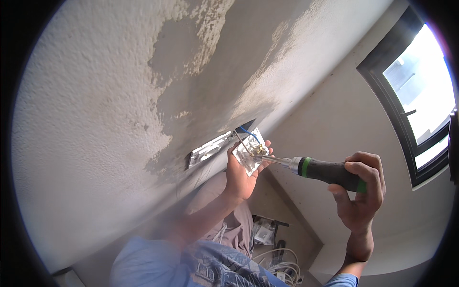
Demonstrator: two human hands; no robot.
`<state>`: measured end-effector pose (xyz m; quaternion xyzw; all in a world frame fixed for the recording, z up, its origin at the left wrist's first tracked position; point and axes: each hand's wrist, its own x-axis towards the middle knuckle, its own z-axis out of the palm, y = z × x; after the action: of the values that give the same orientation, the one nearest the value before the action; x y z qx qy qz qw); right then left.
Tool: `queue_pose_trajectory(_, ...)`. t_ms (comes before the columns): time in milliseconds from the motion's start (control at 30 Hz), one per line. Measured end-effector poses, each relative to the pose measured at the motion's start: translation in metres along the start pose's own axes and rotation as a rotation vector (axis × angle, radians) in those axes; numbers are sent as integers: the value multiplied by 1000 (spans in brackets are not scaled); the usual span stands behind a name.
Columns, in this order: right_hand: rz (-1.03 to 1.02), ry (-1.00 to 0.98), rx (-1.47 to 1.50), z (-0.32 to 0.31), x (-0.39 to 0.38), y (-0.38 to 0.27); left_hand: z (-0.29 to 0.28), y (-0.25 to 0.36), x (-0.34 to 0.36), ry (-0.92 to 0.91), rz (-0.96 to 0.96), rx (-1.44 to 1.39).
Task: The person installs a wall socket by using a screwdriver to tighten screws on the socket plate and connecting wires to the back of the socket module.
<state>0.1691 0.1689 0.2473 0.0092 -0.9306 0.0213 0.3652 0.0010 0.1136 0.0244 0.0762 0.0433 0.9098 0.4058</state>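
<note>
My left hand [239,178] holds a white electrical faceplate [244,161], its back turned up and its brass terminals facing me. A blue wire [250,133] and a pale wire [241,142] run from an opening in the wall to these terminals. My right hand [366,191] grips the black and green handle of a screwdriver [325,171]. The shaft points left and its tip meets the terminal area of the plate; the exact screw is too small to make out. Beside the plate, another white fitting [209,149] sits in a wall recess.
The plastered wall [95,95] has patchy grey areas and rises close on my left. A dark-framed window [399,110] is at the right. On the floor below lie a coil of white cable [287,265] and a clear packet [264,233] near my knees.
</note>
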Motion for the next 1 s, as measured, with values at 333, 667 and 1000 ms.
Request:
queue_pose_trajectory(333, 98, -282, -257, -24, 18, -20, -3, 2, 1, 19, 5, 28)
queue_pose_trajectory(667, 24, -194, -119, -18, 14, -3, -1, 1, 1, 51, -15, 65)
queue_pose_trajectory(1000, -1, -314, -182, -24, 12, -16, -4, 1, 2, 60, -1, 77)
